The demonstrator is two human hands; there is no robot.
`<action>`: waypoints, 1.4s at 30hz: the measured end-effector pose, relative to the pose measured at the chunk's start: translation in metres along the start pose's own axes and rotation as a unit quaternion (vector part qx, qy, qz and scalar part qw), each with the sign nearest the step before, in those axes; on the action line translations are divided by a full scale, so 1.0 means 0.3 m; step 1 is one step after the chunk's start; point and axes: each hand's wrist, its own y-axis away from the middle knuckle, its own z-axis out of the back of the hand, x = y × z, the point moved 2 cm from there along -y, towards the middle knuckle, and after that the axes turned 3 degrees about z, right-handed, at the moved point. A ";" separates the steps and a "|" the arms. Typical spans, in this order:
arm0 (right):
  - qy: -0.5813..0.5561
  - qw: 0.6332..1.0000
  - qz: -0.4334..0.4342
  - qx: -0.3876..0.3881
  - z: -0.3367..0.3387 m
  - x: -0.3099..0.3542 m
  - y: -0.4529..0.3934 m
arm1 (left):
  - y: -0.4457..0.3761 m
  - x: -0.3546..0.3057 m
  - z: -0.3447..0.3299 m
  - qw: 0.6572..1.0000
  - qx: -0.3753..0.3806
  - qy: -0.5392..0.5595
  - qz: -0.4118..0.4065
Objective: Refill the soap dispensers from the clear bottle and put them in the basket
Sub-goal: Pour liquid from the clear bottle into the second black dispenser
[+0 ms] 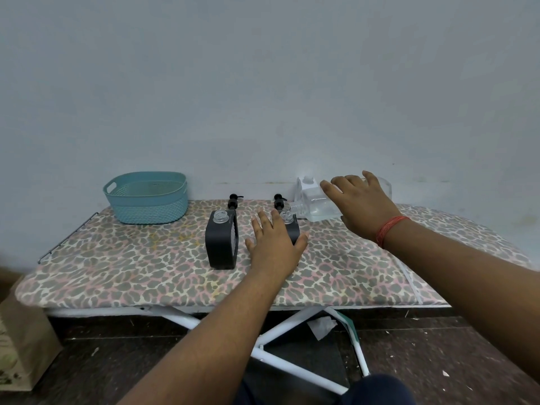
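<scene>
right hand (361, 207) tipping clear bottle (314, 206), left hand (276, 239) steadying dispenser (291, 229)

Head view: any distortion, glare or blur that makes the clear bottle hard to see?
Head view: wide-angle bend, the ironing board edge curves; light soft and even, shadows faint, no glare; frame sharp in the middle, corners dark; clear bottle low in contrast against the pale wall, partly hidden by the right hand.
</scene>
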 end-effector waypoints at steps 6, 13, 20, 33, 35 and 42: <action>0.000 1.000 0.002 0.004 0.007 -0.001 0.000 | 0.001 -0.001 0.001 1.000 0.000 -0.001 -0.001; 0.004 1.000 0.004 0.008 0.017 -0.002 -0.001 | 0.003 0.000 -0.001 1.000 -0.004 0.001 -0.001; 0.004 1.000 0.005 0.010 0.019 0.001 -0.002 | 0.003 -0.001 0.001 1.000 -0.004 0.002 0.000; 0.008 1.000 0.011 0.011 0.026 -0.001 -0.007 | 0.006 -0.004 0.004 1.000 -0.002 0.004 0.003; 0.010 1.000 0.011 0.012 0.027 -0.002 -0.007 | 0.006 -0.005 0.004 1.000 -0.002 0.003 0.003; 0.019 1.000 0.015 0.004 0.025 -0.003 -0.013 | 0.005 -0.004 0.001 1.000 -0.004 0.005 0.001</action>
